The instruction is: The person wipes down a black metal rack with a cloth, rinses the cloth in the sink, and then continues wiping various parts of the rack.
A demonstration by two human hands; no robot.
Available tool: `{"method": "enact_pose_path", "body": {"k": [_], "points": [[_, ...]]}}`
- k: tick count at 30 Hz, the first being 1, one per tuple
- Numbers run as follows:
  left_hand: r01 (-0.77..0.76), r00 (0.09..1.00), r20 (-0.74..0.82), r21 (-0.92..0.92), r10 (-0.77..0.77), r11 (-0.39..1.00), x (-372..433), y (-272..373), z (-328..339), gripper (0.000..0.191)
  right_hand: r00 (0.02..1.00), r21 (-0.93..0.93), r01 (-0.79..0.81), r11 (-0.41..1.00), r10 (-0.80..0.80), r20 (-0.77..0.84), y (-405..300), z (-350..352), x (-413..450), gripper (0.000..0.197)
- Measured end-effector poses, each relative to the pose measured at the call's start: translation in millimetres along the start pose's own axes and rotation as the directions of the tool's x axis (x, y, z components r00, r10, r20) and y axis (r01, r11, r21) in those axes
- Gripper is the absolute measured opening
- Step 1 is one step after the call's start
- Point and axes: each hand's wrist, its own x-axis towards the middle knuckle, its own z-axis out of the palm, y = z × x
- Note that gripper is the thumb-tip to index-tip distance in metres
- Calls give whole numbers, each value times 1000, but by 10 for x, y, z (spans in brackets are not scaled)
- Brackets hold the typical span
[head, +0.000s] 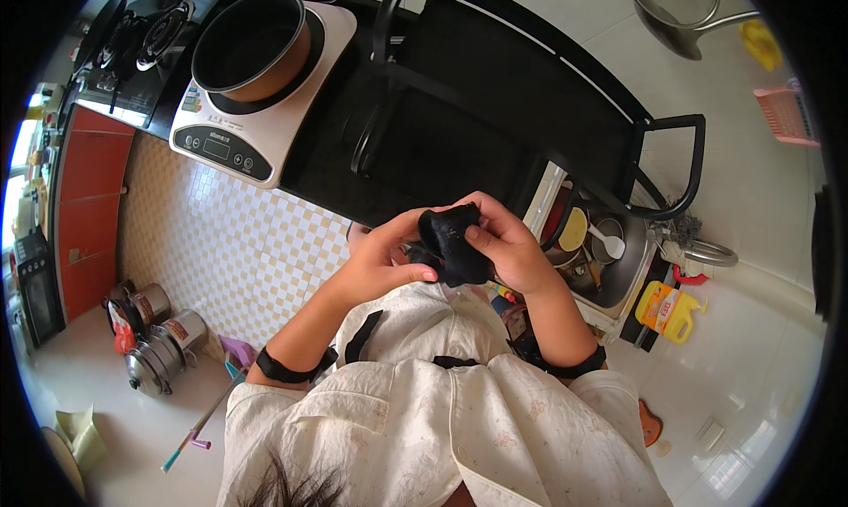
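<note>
A folded piece of black fabric point(457, 245) is held in front of my waist, close to the counter's front edge. My right hand point(510, 245) pinches it from the right, with the thumb on the near face and the fingers behind. From the left, my left hand point(394, 252) holds its other side. The left thumb lies along the lower edge, and most of the left fingers are hidden behind the fabric. Its exact kind cannot be told. Black straps point(291, 368) circle both forearms near the elbows.
Ahead on the left, a brown pot point(285, 63) stands on an induction cooker point(265, 129). A black metal rack point(510, 76) spans the black counter point(318, 176). To the right are a sink point(623, 275) holding dishes and a ladle, and a yellow detergent bottle point(669, 311).
</note>
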Motion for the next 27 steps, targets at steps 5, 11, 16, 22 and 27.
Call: {"method": "enact_pose_path", "body": {"k": [5, 11, 16, 22, 27], "points": [[-40, 982, -186, -64, 28, 997, -48, -142, 47, 45, 991, -345, -9, 938, -39, -130, 83, -75, -11, 17], [-189, 895, -325, 343, 305, 920, -42, -29, 5, 20, 982, -457, 38, 889, -117, -146, -56, 58, -61, 19], [-327, 776, -377, 447, 507, 833, -17, 46, -138, 10, 923, -577, 151, 803, -324, -208, -59, 53, -93, 15], [-79, 800, -516, 415, 306, 906, 20, 247, -103, 4, 872, -888, 133, 440, -478, -106, -196, -3, -147, 19], [-23, 822, -515, 397, 243, 918, 35, 331, -189, 8, 796, -987, 111, -114, -585, 157, -318, 76, -94, 29]]}}
